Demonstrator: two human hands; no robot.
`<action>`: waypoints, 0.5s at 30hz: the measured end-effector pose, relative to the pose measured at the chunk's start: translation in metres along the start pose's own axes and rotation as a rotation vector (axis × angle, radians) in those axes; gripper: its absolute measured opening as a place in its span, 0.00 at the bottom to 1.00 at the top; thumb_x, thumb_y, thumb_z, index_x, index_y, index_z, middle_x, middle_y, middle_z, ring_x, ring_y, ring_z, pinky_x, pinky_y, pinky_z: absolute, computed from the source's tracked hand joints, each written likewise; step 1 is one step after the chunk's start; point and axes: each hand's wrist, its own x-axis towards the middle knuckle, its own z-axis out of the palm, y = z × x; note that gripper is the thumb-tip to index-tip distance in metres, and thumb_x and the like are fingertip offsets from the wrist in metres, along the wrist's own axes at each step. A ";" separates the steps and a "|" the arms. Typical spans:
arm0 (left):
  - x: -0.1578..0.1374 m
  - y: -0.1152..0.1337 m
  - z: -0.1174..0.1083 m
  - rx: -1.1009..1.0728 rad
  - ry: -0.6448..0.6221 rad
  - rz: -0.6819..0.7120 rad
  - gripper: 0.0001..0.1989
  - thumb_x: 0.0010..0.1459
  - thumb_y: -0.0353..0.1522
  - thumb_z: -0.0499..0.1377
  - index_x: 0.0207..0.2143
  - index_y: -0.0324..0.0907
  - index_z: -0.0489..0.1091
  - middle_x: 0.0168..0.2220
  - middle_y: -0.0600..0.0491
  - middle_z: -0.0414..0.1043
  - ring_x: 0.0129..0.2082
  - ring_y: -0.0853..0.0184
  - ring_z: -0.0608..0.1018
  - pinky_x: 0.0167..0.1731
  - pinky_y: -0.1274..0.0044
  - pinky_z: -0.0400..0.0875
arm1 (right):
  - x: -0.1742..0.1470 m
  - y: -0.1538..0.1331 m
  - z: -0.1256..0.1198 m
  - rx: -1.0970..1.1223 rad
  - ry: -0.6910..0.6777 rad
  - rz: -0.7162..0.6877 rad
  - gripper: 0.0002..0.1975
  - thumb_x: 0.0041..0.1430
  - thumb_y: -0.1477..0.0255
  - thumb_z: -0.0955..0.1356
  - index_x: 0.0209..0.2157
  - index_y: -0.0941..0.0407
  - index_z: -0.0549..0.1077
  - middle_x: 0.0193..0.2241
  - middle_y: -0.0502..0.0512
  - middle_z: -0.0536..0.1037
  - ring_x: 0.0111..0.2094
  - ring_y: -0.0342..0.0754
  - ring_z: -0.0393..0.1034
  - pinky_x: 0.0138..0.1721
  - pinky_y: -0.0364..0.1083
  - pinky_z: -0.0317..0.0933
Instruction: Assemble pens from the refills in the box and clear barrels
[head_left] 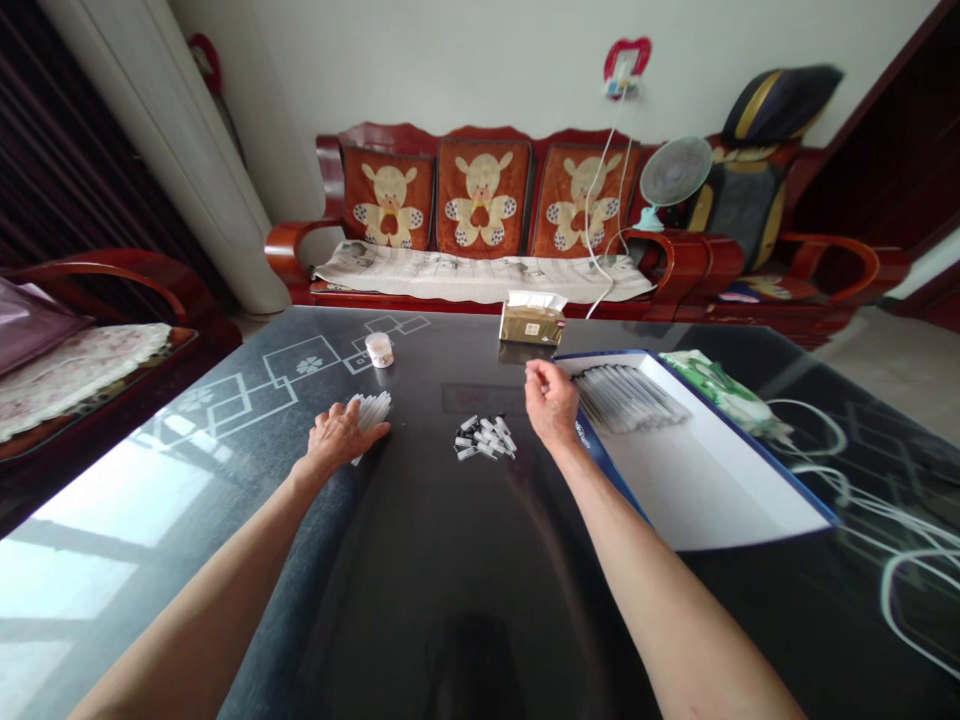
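Observation:
Palm down, my left hand (337,432) lies over a bundle of thin translucent white plastic tubes (374,407). Its thumb is stretched out to the right, and the hand covers part of the bundle. My right hand (552,402) is raised beside the left rim of a shallow box, thumb and fingers pinched together; whatever they may hold is too small to make out. Between my hands, a small heap of short white-and-black plastic pieces (486,438) lies on the dark glossy table (420,560). Inside the box are many slim, clear stick-like pieces (630,396), laid side by side.
The white box with blue edges (720,480) takes up the table's right side. A green-and-white packet (720,390) and looped white cables (900,530) lie beyond it. Farther back stand a paper cup (379,350) and a tissue box (532,320). A wooden sofa (480,215) faces the table.

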 end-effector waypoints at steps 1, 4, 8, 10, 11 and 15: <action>0.001 0.000 -0.001 -0.006 -0.003 -0.009 0.43 0.51 0.60 0.49 0.62 0.46 0.54 0.57 0.39 0.60 0.56 0.41 0.64 0.49 0.59 0.64 | 0.014 0.002 -0.009 -0.055 0.029 0.022 0.12 0.56 0.69 0.63 0.38 0.56 0.75 0.36 0.57 0.79 0.34 0.48 0.72 0.40 0.46 0.66; 0.005 0.000 -0.004 -0.023 -0.001 -0.024 0.42 0.51 0.61 0.48 0.61 0.47 0.55 0.58 0.39 0.60 0.55 0.42 0.66 0.48 0.58 0.64 | 0.047 0.022 -0.039 -0.256 -0.026 0.167 0.12 0.51 0.72 0.64 0.36 0.57 0.77 0.33 0.56 0.79 0.33 0.48 0.72 0.41 0.47 0.65; 0.006 -0.003 -0.010 -0.046 0.027 -0.003 0.40 0.53 0.59 0.47 0.60 0.44 0.56 0.56 0.38 0.61 0.54 0.45 0.68 0.48 0.60 0.65 | 0.049 0.065 -0.066 -0.472 -0.425 0.426 0.03 0.43 0.73 0.69 0.23 0.55 0.78 0.20 0.53 0.77 0.26 0.49 0.70 0.33 0.47 0.62; 0.005 -0.005 -0.013 -0.059 0.067 0.002 0.39 0.54 0.58 0.48 0.60 0.43 0.57 0.57 0.38 0.61 0.54 0.46 0.69 0.48 0.60 0.65 | 0.041 0.083 -0.070 -0.463 -0.565 0.446 0.03 0.43 0.69 0.71 0.21 0.53 0.78 0.17 0.51 0.75 0.22 0.48 0.67 0.28 0.46 0.59; 0.003 -0.005 -0.016 -0.068 0.096 0.002 0.39 0.54 0.58 0.48 0.60 0.43 0.57 0.57 0.38 0.61 0.54 0.46 0.69 0.49 0.60 0.65 | 0.037 0.090 -0.070 -0.450 -0.598 0.428 0.05 0.44 0.67 0.71 0.22 0.53 0.78 0.16 0.51 0.74 0.21 0.47 0.66 0.26 0.45 0.57; -0.009 0.006 -0.024 -0.129 0.282 0.022 0.32 0.59 0.51 0.51 0.59 0.41 0.59 0.58 0.40 0.61 0.56 0.48 0.67 0.52 0.61 0.64 | 0.035 0.101 -0.066 -0.498 -0.653 0.328 0.07 0.44 0.65 0.72 0.20 0.53 0.77 0.13 0.50 0.71 0.17 0.44 0.62 0.23 0.43 0.52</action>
